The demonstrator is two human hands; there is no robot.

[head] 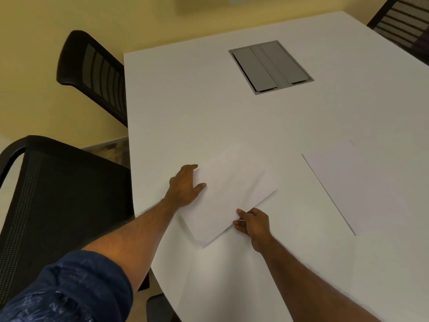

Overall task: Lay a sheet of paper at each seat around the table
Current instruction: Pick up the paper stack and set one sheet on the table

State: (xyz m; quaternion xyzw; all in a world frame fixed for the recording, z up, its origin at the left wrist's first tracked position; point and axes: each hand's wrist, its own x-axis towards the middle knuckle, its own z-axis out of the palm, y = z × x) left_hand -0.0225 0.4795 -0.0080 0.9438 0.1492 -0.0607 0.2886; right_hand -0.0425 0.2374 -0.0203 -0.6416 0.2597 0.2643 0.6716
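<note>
A white sheet of paper [228, 194] lies slanted on the white table [185, 101] near its left edge. My left hand [185, 185] holds the sheet's left edge, with the thumb lying on top of the paper. My right hand [251, 223] pinches the sheet's near right edge between thumb and fingers. A stack of white paper [362, 184] lies flat on the table to the right, apart from both hands.
A black mesh chair [48, 205] stands at the table's left side beside the sheet. A second black chair [92, 73] stands farther along that side. Another chair [404, 22] is at the far right. A grey cable hatch [270, 67] sits in the table's middle.
</note>
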